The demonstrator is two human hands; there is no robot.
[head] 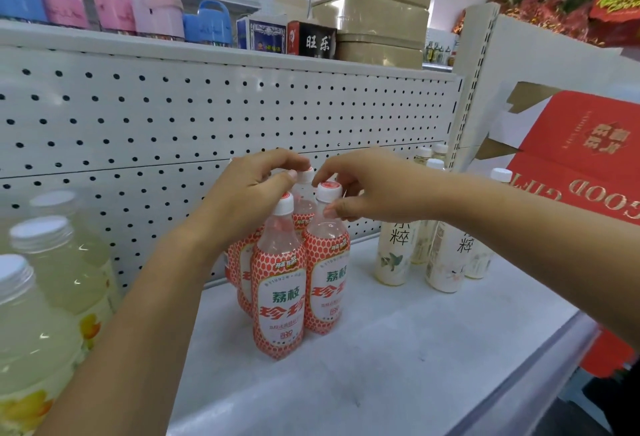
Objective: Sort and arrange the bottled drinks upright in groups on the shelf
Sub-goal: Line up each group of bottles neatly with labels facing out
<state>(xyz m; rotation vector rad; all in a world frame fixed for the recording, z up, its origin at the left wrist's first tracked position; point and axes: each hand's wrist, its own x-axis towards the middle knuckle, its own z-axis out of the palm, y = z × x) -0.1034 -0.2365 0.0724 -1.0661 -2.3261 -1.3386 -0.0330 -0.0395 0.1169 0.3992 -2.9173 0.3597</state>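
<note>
Red-labelled bottles (277, 297) stand upright in a tight cluster at mid-shelf, touching one another, on the white shelf (398, 349) in front of the pegboard panel (173, 116).

The left hand (249, 193) reaches in from 7 o'clock and sits over the cluster with its fingers curled. Its thumb and forefinger pinch the white cap of the rear bottle (304, 201).

The right hand (367, 189) reaches in from 3 o'clock. Its forefinger lies over the cap of the front-right bottle (327, 279) and its thumb sits under the cap at the neck, so it grips the top.

The front-left bottle (278, 290) stands below the left palm; whether they touch cannot be told.

At 9 o'clock of the cluster, well apart, stand pale yellow bottles (52, 279). At 3 o'clock stand cream bottles (446, 262), upright and grouped. Beyond them, at 2 o'clock, is a red gift box (581, 158).
</note>
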